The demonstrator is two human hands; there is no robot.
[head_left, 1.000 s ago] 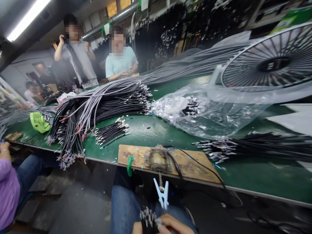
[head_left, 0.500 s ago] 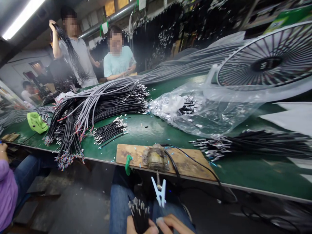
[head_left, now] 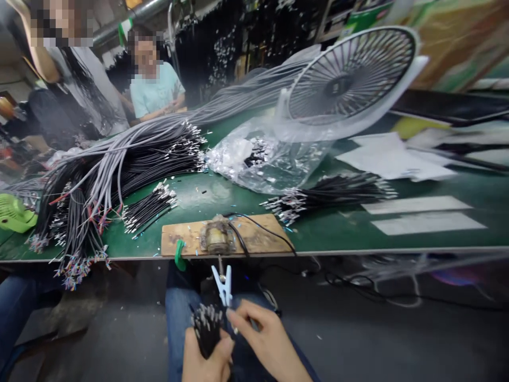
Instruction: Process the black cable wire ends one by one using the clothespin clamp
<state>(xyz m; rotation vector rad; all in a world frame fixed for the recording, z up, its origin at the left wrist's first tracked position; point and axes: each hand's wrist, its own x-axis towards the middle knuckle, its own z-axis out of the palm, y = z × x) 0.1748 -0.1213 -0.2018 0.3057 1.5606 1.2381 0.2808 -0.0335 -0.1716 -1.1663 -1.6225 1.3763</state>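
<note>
My left hand (head_left: 204,358) is wrapped round a bundle of short black wires (head_left: 207,324) with metal tips, held upright over my lap. My right hand (head_left: 264,339) sits just to its right, thumb and forefinger pinched at the top of the bundle near one wire tip. Directly above the hands a white clothespin (head_left: 223,285) hangs from a small motor (head_left: 217,239) mounted on a wooden board (head_left: 258,239). The board is clamped to the edge of the green table (head_left: 338,233) with a green clip (head_left: 180,253).
A big heap of grey and black cables (head_left: 111,175) covers the table's left. A plastic bag (head_left: 262,159), a loose black wire bundle (head_left: 330,193), a white fan (head_left: 350,79) and papers (head_left: 397,159) lie on the right. Two people work across the table; another person's leg shows at far left.
The view has swung down and to the right. Both hands have risen into view with the wire bundle, and my right hand has closed in on the bundle's top.
</note>
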